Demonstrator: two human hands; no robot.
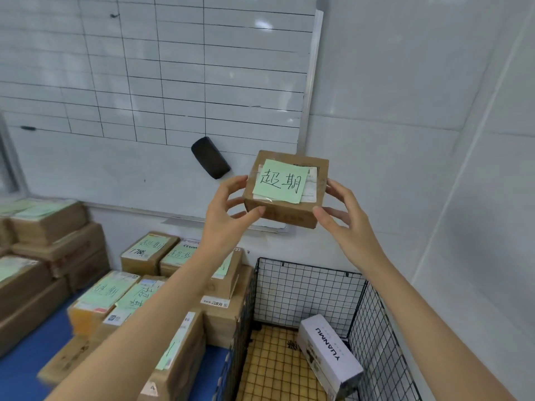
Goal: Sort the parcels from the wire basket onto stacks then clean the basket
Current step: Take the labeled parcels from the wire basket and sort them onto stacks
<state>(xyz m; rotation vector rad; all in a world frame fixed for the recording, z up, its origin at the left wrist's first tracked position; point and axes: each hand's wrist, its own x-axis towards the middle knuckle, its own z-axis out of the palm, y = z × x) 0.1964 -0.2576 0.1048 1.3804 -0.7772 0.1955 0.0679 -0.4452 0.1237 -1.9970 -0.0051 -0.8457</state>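
- Parcel (pixel 285 195) in question, a small brown carton, is hanging up in front of me, above the wire basket (pixel 307 285) and level with the bottom edge of the whiteboard (pixel 162 68).
- I am holding it with both hands: my left hand (pixel 228 215) is gripping its left side, thumb on the near face, and my right hand (pixel 344 221) is pinching the right side the same way.
- I am reading the green note (pixel 280 180) on its lid, so I am judging this as the sorting step, the moment of choosing a stack.
- Stacks (pixel 139 285) of brown cartons are sitting to my left on the blue surface (pixel 26 369), many topped with green notes. One or two seem to be carrying the same writing, though the blur is making that hard to confirm.
- Next I am expecting to swing the carton left and down, setting it squarely on the matching pile so nothing is sliding off.
- A white box (pixel 330 351) is lying tilted inside the basket, so sorting is not finished and cleaning is waiting.
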